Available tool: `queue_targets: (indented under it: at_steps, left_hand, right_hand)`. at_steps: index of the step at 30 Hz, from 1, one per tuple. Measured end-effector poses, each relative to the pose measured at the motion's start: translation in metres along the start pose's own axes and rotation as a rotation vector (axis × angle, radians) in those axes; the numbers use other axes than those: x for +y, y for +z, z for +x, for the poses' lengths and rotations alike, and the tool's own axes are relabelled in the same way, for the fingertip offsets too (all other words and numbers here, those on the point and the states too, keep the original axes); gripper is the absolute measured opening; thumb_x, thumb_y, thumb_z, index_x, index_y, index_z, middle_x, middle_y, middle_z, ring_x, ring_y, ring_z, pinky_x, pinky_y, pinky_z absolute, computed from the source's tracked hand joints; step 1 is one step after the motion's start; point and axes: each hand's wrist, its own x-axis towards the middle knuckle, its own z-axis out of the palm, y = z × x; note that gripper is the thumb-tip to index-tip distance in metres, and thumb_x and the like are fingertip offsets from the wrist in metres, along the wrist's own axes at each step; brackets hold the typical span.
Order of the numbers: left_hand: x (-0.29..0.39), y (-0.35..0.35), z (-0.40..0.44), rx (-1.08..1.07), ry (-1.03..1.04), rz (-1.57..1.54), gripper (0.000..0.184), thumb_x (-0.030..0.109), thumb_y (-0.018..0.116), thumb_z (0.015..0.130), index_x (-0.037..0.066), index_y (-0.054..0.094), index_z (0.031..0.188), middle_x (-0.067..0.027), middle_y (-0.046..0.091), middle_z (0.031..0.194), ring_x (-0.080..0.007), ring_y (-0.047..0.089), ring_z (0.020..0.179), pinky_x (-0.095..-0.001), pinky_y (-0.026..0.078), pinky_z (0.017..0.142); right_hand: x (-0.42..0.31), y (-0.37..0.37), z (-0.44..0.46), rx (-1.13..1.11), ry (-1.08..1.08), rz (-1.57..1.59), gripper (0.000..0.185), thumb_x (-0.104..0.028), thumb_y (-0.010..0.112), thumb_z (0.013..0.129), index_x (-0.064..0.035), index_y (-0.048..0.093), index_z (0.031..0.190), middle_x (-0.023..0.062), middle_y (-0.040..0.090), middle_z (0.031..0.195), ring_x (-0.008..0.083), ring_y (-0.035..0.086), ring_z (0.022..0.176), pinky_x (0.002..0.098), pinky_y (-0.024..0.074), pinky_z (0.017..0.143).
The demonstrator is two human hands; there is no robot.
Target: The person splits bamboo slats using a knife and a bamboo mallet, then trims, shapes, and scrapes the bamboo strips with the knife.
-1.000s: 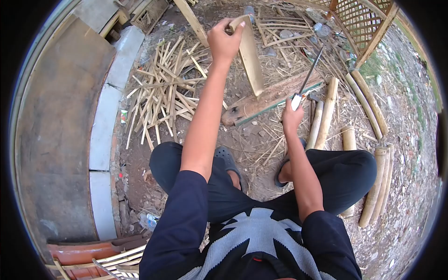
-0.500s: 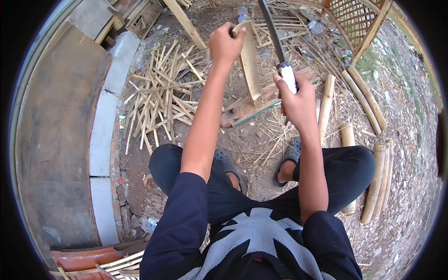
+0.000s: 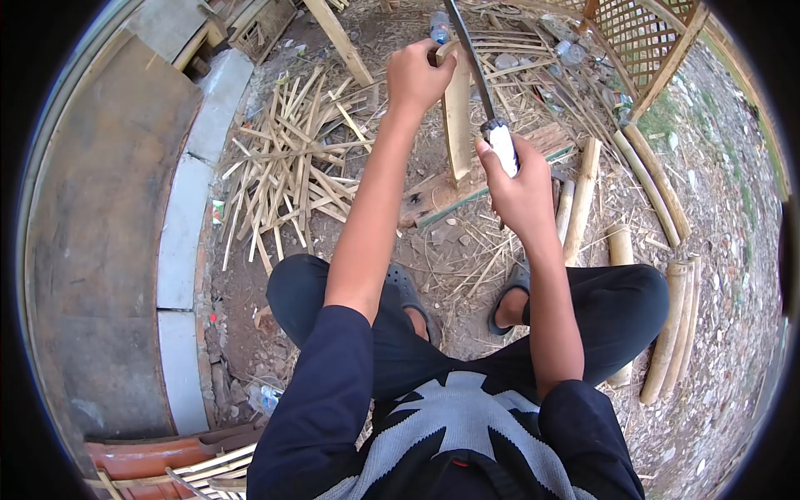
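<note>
The bamboo (image 3: 457,125) stood on the board (image 3: 442,197), knife (image 3: 477,71) alongside.
Its foot seemed to meet the board toward the left end; the left hand (image 3: 419,79) gripped its top, the right hand (image 3: 523,185) the knife's white handle. A tilting bamboo or glancing blade could have cut the left hand; whether blade and bamboo touched was unclear. The bamboo was long, pale, smooth-looking; the blade dark and narrow, the board rough. Thin strips (image 3: 292,158) lay heaped beyond its left end.

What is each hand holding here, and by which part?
The left hand grips a piece of bamboo by its top end; the right hand holds a long knife by its white handle.
</note>
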Motion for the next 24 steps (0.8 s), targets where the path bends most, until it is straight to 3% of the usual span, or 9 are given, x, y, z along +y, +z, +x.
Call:
queue_targets:
  at_steps: [7,17,23,24]
  left_hand:
    - [0.002,0.000,0.000,0.094,0.054,-0.111,0.023,0.023,0.073,0.078,0.006,0.074,0.093,-0.0138,0.073,0.085,-0.0251,0.072,0.079,-0.0348,0.055,0.074]
    - [0.004,0.002,0.002,0.072,0.019,-0.094,0.027,0.027,0.073,0.078,0.005,0.074,0.093,-0.0143,0.073,0.081,-0.0252,0.072,0.078,-0.0353,0.055,0.073]
    - [0.000,0.005,0.000,0.071,0.012,-0.112,0.028,0.029,0.073,0.078,0.003,0.074,0.090,-0.0138,0.072,0.078,-0.0254,0.072,0.074,-0.0352,0.055,0.069]
    - [0.002,0.005,-0.001,0.071,0.016,-0.127,0.028,0.029,0.073,0.078,0.003,0.074,0.089,-0.0140,0.072,0.077,-0.0255,0.072,0.073,-0.0350,0.055,0.069]
  right_hand:
    - [-0.007,-0.002,-0.002,-0.011,0.017,-0.005,0.031,-0.024,0.067,0.086,0.0069,0.063,0.084,0.0181,0.063,0.066,0.0259,0.062,0.059,0.0377,0.0459,0.057]
    - [-0.009,-0.001,-0.001,0.011,-0.022,0.023,0.030,-0.023,0.067,0.086,0.0067,0.063,0.087,0.0175,0.063,0.067,0.0250,0.062,0.059,0.0372,0.0462,0.058]
    - [-0.042,-0.006,0.007,0.111,-0.192,0.027,0.030,-0.024,0.065,0.088,0.0056,0.062,0.089,0.0159,0.062,0.064,0.0239,0.060,0.057,0.0351,0.0453,0.057]
    - [-0.039,-0.006,0.012,0.100,-0.177,-0.001,0.032,-0.026,0.065,0.088,0.0061,0.062,0.090,0.0192,0.063,0.066,0.0309,0.063,0.059,0.0386,0.0469,0.058]
